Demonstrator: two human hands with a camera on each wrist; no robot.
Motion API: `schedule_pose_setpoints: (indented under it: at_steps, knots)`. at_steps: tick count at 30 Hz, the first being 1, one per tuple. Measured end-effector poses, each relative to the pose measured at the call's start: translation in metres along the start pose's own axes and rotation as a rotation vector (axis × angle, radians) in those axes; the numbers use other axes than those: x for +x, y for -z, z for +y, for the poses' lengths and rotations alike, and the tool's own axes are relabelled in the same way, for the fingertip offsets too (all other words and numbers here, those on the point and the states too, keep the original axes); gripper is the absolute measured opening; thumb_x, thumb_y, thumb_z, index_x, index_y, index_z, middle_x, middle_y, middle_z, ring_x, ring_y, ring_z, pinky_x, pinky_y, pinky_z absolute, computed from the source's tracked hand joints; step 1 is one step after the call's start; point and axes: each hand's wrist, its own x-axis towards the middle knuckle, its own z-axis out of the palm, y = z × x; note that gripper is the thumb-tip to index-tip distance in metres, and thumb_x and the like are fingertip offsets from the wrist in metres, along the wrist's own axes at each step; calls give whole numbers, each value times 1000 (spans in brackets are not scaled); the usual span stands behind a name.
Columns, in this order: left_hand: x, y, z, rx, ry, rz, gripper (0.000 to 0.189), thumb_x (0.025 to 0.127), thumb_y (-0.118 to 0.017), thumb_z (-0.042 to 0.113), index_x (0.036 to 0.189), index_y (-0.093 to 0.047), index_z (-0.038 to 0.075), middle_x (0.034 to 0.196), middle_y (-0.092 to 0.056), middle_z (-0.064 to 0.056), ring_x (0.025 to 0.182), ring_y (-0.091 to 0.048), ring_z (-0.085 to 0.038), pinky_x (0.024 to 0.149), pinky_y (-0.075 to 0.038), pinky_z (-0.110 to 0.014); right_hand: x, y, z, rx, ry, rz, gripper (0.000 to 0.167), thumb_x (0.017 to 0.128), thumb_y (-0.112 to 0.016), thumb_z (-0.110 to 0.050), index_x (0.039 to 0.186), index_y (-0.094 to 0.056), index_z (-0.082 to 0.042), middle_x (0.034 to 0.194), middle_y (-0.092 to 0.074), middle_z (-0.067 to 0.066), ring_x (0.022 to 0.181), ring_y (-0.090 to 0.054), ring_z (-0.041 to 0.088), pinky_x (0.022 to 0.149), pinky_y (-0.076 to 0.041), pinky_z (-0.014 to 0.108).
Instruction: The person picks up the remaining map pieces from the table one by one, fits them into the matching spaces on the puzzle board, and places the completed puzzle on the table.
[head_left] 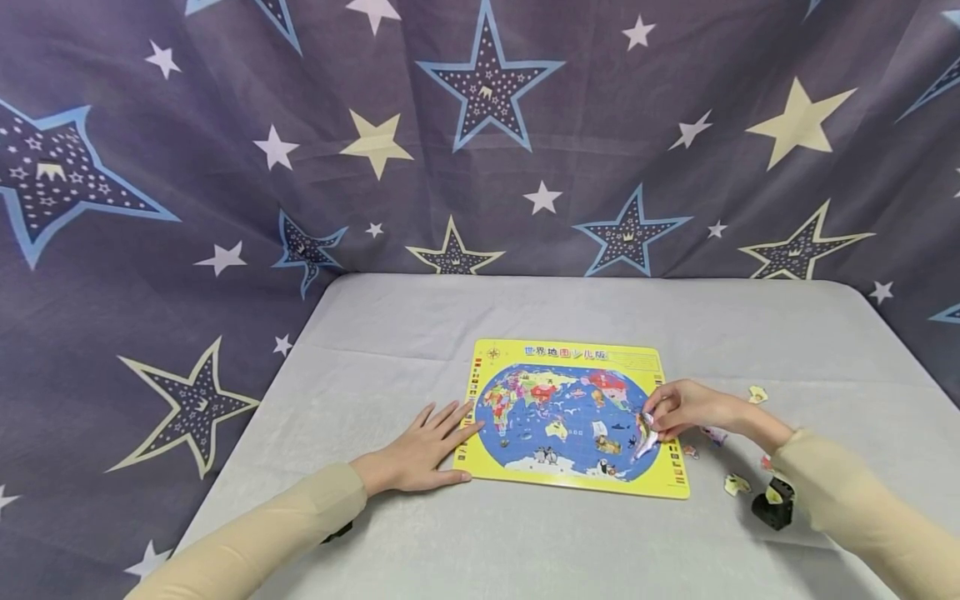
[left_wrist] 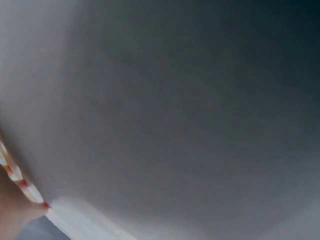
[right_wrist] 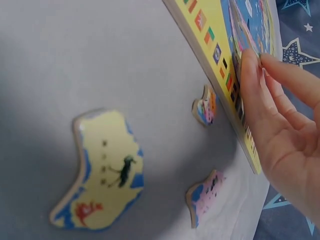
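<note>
A yellow-bordered world map puzzle board (head_left: pixel 577 481) lies on the table, with pictures of penguins, animals and coloured lands on its blue oval. My left hand (head_left: pixel 420 450) rests spread beside it, fingertips over the left border. At the right side of the oval, my right hand (head_left: pixel 690 408) pinches a long, narrow puzzle piece (head_left: pixel 644 442) between thumb and fingers. In the right wrist view the pinched piece (right_wrist: pixel 244 31) stands tilted against the map, partly hidden by the fingers. Only the edge of the left hand (left_wrist: pixel 17 212) shows in the left wrist view.
Several loose puzzle pieces lie right of the board: a large yellow one (right_wrist: pixel 107 170), a pink one (right_wrist: pixel 205 196) and a small colourful one (right_wrist: pixel 205 106). Another yellow piece (head_left: pixel 757 393) lies farther back. A black wrist device (head_left: pixel 774 504) sits under the right sleeve. Star-patterned cloth (head_left: pixel 480 192) hangs behind the grey table (head_left: pixel 390 325).
</note>
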Motion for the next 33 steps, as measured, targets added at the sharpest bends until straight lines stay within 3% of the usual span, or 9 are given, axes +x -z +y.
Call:
schedule_pose_setpoints:
  at_steps: [11,22,33]
  knots:
    - [0,1,0,5,-4,0,74,83,-26,67,143,-12,27,149,1,-2,135,-3,-24,105,-6,-50,2,-7,-2,-37,-19,41,29,82,-60,-1,103,-48,16,77,-63,13,70,-63,23,64,-53,33]
    - [0,1,0,3,-5,10,74,83,-26,67,143,-13,26,149,-1,-2,135,-3,-24,105,-7,-50,3,-13,-5,-150,28,73,25,80,-60,0,99,-51,14,70,-62,14,64,-62,21,58,-52,29]
    - [0,-1,-1,3,-14,19,74,83,-25,68,143,-13,26,149,0,-3,135,-4,-25,105,-7,-51,4,-25,-7,-233,47,156,21,77,-63,0,93,-54,11,64,-60,8,56,-58,17,50,-49,26]
